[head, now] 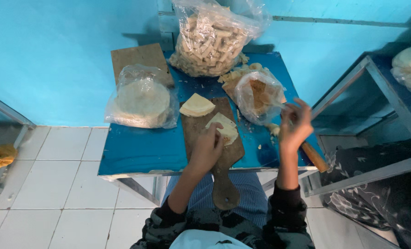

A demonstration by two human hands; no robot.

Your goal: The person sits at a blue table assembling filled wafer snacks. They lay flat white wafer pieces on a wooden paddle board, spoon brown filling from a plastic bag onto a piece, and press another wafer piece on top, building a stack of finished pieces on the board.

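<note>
Pale folded flatbread stack [225, 129] is lying on the wooden paddle board [214, 147], its wedge edges showing. The left hand [207, 148] is pressing it from six o'clock, fingers curled on top. At three o'clock, the right hand [294, 125] is gripping a wooden-handled knife [312, 155].

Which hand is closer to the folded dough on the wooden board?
Left. The left hand rests on the folded dough; the right hand is raised off to its right, holding a wooden handle.
</note>
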